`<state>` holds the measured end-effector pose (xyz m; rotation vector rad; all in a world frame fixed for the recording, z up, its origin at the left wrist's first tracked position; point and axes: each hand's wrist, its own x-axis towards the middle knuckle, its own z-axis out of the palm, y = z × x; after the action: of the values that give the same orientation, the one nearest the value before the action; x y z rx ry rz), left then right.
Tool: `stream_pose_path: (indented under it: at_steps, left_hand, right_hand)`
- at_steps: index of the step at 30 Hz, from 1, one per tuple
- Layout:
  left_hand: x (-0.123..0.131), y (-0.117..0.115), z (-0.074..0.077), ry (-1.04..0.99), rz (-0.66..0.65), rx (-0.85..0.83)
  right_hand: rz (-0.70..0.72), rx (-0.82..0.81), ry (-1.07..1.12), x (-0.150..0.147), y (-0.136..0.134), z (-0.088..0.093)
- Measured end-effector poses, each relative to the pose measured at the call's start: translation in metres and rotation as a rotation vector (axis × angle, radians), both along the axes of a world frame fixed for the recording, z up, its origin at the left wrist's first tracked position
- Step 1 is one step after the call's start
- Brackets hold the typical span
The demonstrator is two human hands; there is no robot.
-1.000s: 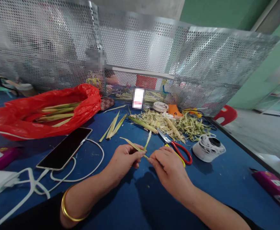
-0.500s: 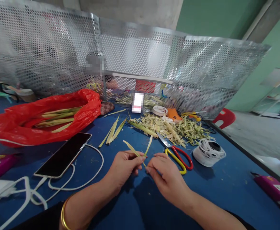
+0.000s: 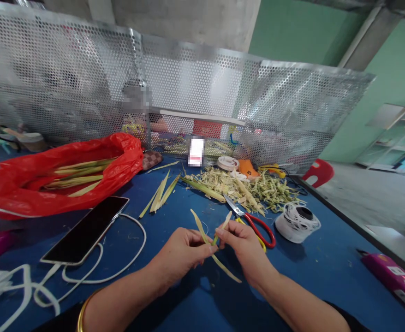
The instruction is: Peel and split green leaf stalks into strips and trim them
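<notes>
Pale yellow-green leaf strips (image 3: 227,270) cross each other between my hands, above the blue table. My left hand (image 3: 185,249) pinches them at the crossing between thumb and fingers; one end points up and another trails down to the right. With thumb and fingers together, my right hand (image 3: 246,246) grips the upper right strip (image 3: 226,222) just beside the left fingertips. Scissors (image 3: 258,225) with one red and one yellow handle lie behind my right hand, which partly covers them. Several loose leaf strips (image 3: 159,196) lie farther back on the left.
A heap of shredded plant fibre (image 3: 237,184) lies ahead, with a tape roll (image 3: 228,163) behind it. White string (image 3: 295,223) stands at right. At left are a red plastic bag (image 3: 67,196) of leaves and a phone (image 3: 88,230) with a white cable. A perforated screen (image 3: 195,74) rises behind.
My right hand has moved from the lower end of the strips up to the upper right one. The lower end now hangs free to the right. The view has shifted slightly.
</notes>
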<state>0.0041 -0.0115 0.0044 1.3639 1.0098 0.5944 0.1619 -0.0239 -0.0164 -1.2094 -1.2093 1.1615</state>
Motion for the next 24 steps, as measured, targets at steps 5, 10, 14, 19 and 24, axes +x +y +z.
stream_pose_path:
  at_steps: [5, 10, 14, 19, 24]
  left_hand:
    - [0.003, -0.003, -0.001, 0.036, 0.045, 0.028]
    - [0.003, -0.003, -0.014, 0.062, -0.034, 0.133]
    - [0.004, -0.004, -0.021, 0.138, -0.085, 0.221]
    - [0.004, -0.007, -0.022, 0.096, -0.102, 0.188]
    - [0.004, -0.008, -0.018, 0.091, -0.171, 0.141]
  right_hand:
    - [-0.111, 0.151, -0.263, 0.005, 0.005, -0.009]
    - [-0.185, 0.559, -0.698, 0.009, -0.003, 0.003]
    - [0.007, 0.522, -0.697, 0.001, -0.010, 0.004]
    - [-0.043, 0.525, -0.587, -0.006, -0.012, 0.000]
    - [-0.015, 0.532, -0.596, -0.005, -0.011, -0.002]
